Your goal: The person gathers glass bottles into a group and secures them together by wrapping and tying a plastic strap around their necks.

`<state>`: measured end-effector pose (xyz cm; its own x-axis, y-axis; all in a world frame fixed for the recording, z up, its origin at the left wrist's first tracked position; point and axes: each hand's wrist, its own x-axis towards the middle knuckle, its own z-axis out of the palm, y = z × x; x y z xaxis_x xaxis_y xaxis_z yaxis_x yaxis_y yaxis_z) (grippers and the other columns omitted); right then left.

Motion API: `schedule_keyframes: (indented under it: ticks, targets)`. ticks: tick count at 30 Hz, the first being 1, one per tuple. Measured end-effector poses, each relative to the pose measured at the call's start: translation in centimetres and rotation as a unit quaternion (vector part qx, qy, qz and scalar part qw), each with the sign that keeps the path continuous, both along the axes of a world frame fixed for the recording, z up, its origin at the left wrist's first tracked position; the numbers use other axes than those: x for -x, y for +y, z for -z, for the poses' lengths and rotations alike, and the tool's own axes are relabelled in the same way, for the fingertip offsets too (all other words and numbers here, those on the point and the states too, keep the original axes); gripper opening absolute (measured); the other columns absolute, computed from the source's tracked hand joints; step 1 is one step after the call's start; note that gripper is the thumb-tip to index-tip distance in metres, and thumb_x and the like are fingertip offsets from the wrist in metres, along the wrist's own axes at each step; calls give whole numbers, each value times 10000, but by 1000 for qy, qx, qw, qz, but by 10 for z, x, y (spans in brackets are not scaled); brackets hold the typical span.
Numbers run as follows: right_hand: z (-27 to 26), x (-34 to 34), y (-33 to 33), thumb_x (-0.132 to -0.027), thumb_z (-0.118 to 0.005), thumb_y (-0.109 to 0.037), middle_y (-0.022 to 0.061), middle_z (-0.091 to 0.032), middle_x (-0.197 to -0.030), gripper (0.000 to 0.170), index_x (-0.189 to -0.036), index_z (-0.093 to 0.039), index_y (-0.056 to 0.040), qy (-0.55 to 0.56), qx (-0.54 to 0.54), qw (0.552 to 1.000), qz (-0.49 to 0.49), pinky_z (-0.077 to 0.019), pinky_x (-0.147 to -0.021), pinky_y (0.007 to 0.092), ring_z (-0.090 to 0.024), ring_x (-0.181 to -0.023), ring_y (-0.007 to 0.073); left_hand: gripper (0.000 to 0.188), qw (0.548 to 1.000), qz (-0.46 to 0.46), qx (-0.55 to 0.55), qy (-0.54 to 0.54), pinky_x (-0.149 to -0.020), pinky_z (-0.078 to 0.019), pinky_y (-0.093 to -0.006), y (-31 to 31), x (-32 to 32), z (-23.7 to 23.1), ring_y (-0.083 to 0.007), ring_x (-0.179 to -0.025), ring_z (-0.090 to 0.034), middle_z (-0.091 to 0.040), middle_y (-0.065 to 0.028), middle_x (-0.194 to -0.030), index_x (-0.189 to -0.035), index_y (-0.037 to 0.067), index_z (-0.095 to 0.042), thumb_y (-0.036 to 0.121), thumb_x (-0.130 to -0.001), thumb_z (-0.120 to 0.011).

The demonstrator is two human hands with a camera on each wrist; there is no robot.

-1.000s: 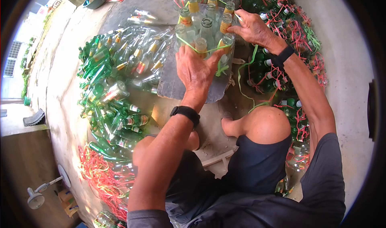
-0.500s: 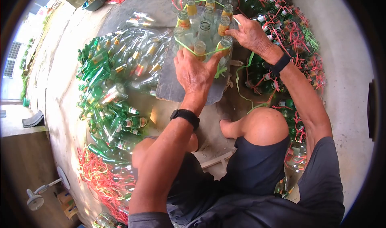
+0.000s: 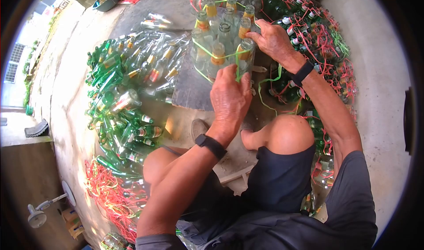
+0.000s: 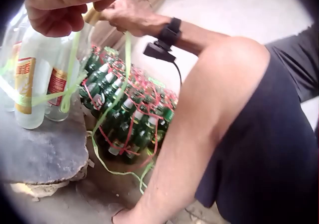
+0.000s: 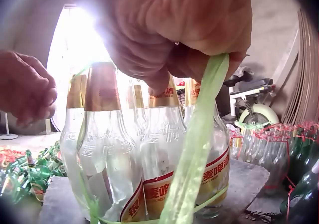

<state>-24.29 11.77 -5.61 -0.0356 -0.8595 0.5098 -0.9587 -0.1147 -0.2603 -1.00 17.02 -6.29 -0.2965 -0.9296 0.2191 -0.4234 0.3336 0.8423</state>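
Observation:
Upright clear glass bottles (image 3: pixel 225 40) with gold neck labels stand bunched together, a thin green plastic strap (image 3: pixel 229 55) running around them. My right hand (image 3: pixel 274 39) is at their right side, and a length of green strap (image 5: pixel 199 139) comes out from its curled fingers. One of its fingertips rests by a gold bottle neck (image 5: pixel 163 98). Lower, in front of the bunch, my left hand (image 3: pixel 230 95) has loosely bent fingers; in the right wrist view this hand (image 5: pixel 27 89) is apart from the bottles with nothing visible in it.
The bunch stands on a dark slab (image 3: pixel 190 91). Loose green bottles (image 3: pixel 106 69) and clear bottles (image 3: pixel 154 58) lie to the left, near a pile of red strips (image 3: pixel 108 192). Green bottles bound with red strips (image 3: pixel 309 38) stand at right. Loose green strap (image 4: pixel 112 171) trails to the floor.
My left hand has come off the front bottles and moved down and right, towards me. The right hand stays beside the right-hand bottles with the strap, shifted only slightly.

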Motion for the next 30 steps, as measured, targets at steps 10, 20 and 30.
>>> schedule_keyframes:
  ticks: [10, 20, 30]
  targets:
    - [0, -3, 4, -906, -818, -305, 228, -619, -674, 362, -917, -594, -20, 9, 23, 1000, -19, -490, -562, 503, -644, -686, 459, 390, 996, -48, 16, 67, -877, -517, -562, -8, 44, 10, -507, -1090, -636, -631, -307, -1272, -1355, 16, -548, 185, -1010, -615]
    - [0, 4, 11, -978, -686, -182, 232, -639, -690, 190, -968, -576, -27, 26, -22, 999, -22, -518, -578, 524, -668, -699, 455, 324, 996, -30, 43, 66, -784, -537, -582, -23, 53, 24, -525, -989, -646, -617, -288, -1155, -1322, 15, -508, 160, -1042, -582]
    - [-6, -12, 24, -983, -616, -132, 211, -675, -702, 120, -937, -560, -36, 106, -14, 994, -3, -557, -584, 526, -698, -677, 424, 245, 993, -38, 43, 101, -808, -514, -580, -24, 53, 22, -515, -991, -641, -649, -273, -1119, -1228, 25, -563, 167, -1032, -596]
